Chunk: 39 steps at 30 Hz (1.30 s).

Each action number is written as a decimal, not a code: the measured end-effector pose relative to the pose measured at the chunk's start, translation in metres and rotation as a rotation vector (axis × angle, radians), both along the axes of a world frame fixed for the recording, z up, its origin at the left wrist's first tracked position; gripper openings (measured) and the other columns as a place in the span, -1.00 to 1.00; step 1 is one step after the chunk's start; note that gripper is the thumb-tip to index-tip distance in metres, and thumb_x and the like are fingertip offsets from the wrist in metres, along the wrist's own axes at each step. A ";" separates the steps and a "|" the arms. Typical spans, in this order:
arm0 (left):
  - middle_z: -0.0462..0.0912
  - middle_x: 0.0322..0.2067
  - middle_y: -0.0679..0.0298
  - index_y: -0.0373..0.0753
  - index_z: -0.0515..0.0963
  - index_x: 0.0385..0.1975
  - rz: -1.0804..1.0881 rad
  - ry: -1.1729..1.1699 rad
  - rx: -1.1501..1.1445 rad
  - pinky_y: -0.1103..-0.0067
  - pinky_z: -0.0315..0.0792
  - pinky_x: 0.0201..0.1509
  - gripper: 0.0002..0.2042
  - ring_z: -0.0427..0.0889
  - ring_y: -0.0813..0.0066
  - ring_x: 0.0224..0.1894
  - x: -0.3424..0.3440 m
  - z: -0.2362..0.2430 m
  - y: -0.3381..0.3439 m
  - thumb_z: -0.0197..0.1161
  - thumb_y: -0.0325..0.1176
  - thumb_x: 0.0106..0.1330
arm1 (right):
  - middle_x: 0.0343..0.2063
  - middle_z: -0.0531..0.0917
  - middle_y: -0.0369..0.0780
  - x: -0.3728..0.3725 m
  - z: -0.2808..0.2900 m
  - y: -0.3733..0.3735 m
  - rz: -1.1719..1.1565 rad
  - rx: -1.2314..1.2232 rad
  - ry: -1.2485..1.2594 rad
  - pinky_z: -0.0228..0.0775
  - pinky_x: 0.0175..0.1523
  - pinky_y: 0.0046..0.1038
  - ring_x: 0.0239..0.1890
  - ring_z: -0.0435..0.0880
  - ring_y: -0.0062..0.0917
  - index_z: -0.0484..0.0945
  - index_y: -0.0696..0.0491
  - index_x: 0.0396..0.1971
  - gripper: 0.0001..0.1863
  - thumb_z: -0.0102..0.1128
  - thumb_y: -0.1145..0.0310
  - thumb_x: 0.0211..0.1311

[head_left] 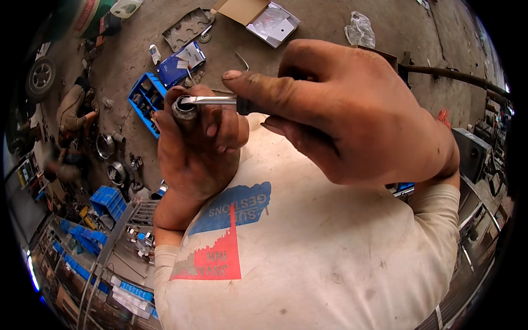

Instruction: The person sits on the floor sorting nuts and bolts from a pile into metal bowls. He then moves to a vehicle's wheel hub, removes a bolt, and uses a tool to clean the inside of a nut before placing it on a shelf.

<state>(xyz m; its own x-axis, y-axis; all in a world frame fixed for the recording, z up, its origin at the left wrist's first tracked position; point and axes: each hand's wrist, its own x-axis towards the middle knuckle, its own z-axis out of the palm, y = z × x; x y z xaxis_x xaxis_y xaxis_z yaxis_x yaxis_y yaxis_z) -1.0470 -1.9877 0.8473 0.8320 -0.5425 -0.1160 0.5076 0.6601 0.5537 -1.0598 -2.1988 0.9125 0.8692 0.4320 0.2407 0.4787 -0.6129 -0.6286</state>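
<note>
My left hand [198,143] is closed around a small round metal part [186,110] with a dark hollow opening that faces up. Its fingers and thumb grip the part from the sides, so its lower end is hidden. A screwdriver [212,100] with a bright metal shaft is in my right hand [352,110], whose fingers wrap round the dark handle. The shaft points left, and its tip sits at the rim of the part's opening. How far the tip reaches inside, I cannot tell.
A blue divided tray [147,99] and a blue box [181,63] lie on the floor beyond my left hand. An open cardboard box [272,25] and a clear plastic bag [360,30] are farther off. Two people [76,110] crouch at the left near metal rings [105,146].
</note>
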 end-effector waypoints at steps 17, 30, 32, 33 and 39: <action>0.37 -0.30 0.17 -0.04 0.27 0.11 0.128 -0.171 0.063 0.57 0.17 -0.42 -0.65 0.21 0.53 -0.52 -0.002 -0.006 -0.001 -0.22 -0.05 0.46 | -0.62 0.42 -0.16 0.001 0.013 -0.004 0.029 0.033 0.116 0.26 -0.52 -0.35 -0.62 0.43 -0.29 0.55 0.08 -0.04 -0.50 0.27 0.55 -0.12; 0.29 -0.40 0.25 -0.12 0.18 0.04 0.129 -0.184 0.252 0.57 0.16 -0.39 -0.57 0.16 0.53 -0.47 -0.002 0.007 -0.005 -0.18 0.09 0.41 | -0.53 0.43 -0.16 -0.005 0.022 0.002 0.003 -0.103 0.153 0.29 -0.52 -0.36 -0.59 0.44 -0.33 0.49 0.04 0.05 -0.43 0.31 0.51 -0.10; 0.26 -0.45 0.29 -0.13 0.18 0.02 0.105 -0.173 0.279 0.57 0.15 -0.38 -0.54 0.13 0.55 -0.49 -0.001 0.009 -0.005 -0.20 0.13 0.40 | -0.53 0.43 -0.16 -0.006 0.022 0.002 -0.004 -0.111 0.148 0.29 -0.52 -0.37 -0.59 0.44 -0.34 0.48 0.04 0.06 -0.42 0.32 0.51 -0.11; 0.25 -0.48 0.31 -0.13 0.19 0.01 0.088 -0.178 0.308 0.57 0.14 -0.38 -0.53 0.12 0.55 -0.50 -0.001 0.010 -0.004 -0.22 0.15 0.39 | -0.53 0.42 -0.17 -0.005 0.021 0.002 0.002 -0.115 0.140 0.29 -0.52 -0.37 -0.59 0.44 -0.34 0.48 0.04 0.06 -0.41 0.32 0.51 -0.11; 0.16 -0.63 0.39 -0.15 0.20 -0.05 0.016 -0.198 0.377 0.58 0.08 -0.42 -0.46 0.06 0.58 -0.57 0.005 0.010 -0.003 -0.34 0.24 0.37 | -0.53 0.42 -0.17 -0.001 0.016 -0.001 0.020 -0.099 0.124 0.28 -0.53 -0.37 -0.59 0.43 -0.36 0.48 0.04 0.07 -0.40 0.32 0.52 -0.11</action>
